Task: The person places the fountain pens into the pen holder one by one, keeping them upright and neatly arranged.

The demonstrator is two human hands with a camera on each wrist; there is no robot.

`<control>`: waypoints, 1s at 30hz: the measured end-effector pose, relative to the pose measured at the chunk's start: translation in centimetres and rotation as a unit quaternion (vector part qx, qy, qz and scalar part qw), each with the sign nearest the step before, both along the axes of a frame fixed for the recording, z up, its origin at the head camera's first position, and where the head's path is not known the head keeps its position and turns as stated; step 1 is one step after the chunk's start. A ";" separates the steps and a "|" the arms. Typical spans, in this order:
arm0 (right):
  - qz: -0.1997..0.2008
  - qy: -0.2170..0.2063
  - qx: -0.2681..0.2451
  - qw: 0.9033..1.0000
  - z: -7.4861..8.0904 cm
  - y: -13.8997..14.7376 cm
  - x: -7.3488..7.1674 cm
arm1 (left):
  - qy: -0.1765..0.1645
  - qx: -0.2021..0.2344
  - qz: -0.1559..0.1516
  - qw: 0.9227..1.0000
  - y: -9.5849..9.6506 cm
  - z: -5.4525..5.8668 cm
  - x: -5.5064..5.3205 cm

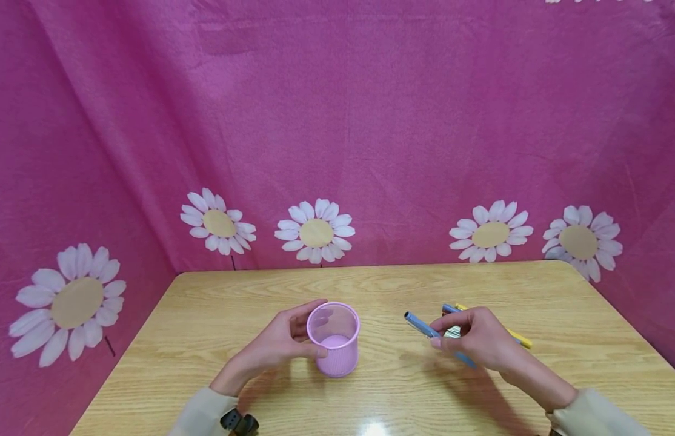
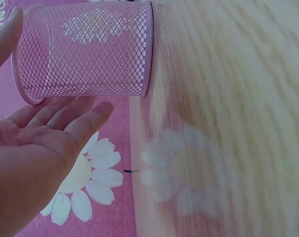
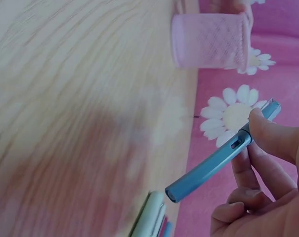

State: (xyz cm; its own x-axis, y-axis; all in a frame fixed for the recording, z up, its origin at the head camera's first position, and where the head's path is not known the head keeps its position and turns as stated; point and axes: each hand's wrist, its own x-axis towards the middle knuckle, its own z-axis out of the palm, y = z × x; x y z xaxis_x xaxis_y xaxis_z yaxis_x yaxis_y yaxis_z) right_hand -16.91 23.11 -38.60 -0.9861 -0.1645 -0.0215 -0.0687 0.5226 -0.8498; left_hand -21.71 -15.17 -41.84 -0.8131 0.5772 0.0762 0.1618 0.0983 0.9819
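A pink mesh pen cup [image 1: 337,357] stands upright on the wooden table. My left hand [image 1: 285,339] holds it from the left, thumb on the near side at the rim and fingers on the far side. In the left wrist view, the fingers [image 2: 85,121] lie along the cup's mesh wall [image 2: 90,54]. Over to the right, my right hand [image 1: 479,339] pinches a blue pen [image 1: 421,324] between thumb and fingers. The right wrist view has this pen [image 3: 208,170] slanting above the tabletop, its middle partly covered by the thumb.
Under and behind the right hand lie other pens, among them a yellow pen [image 1: 520,339] and a dark blue pen [image 1: 451,309]. The right wrist view catches a pale pen [image 3: 148,215] beside them. A magenta cloth [image 1: 397,151] with daisies hangs beyond the table's back edge.
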 end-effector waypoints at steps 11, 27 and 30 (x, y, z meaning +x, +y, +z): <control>0.005 -0.009 -0.045 0.999 2.0 -1.7 -0.2 | 0.002 0.003 -0.007 1.000 0.0 -0.2 0.0; 0.007 0.002 -0.064 0.998 4.4 -3.2 -0.9 | -0.002 -0.002 0.001 1.000 0.0 -0.1 -0.1; 0.008 0.002 -0.069 0.998 4.8 -3.7 -1.0 | -0.001 0.000 0.000 1.000 -0.1 -0.1 -0.1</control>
State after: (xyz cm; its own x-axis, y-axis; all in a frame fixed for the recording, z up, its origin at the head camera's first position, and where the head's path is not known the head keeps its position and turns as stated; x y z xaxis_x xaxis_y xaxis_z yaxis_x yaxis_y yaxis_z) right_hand -17.96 19.45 -33.75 -0.9833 -0.1818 0.0062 -0.0795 0.3992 -0.9134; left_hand -21.79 -15.24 -41.97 -0.8134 0.5771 0.0735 0.1589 0.0987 0.9823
